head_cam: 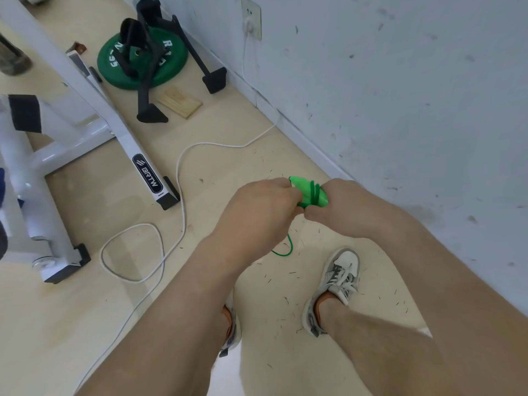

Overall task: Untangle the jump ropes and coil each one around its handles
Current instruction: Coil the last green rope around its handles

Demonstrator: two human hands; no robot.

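A bright green jump rope's handles [310, 192] sit between my two hands at the centre of the head view, with a few turns of darker green cord [314, 192] wrapped across them. My left hand [263, 207] grips the near end of the handles, fingers curled under. My right hand [340, 204] grips the far side, fingers hidden behind the bundle. A loose loop of the green cord [283, 250] hangs below my hands toward the floor. No other jump rope shows.
A white cable [177, 178] runs from a wall socket [251, 18] across the beige floor. A white machine frame [114, 124] stands at left, with a green weight plate [143, 61] and black stand behind. The grey wall is close on the right. My shoes [337, 284] stand below.
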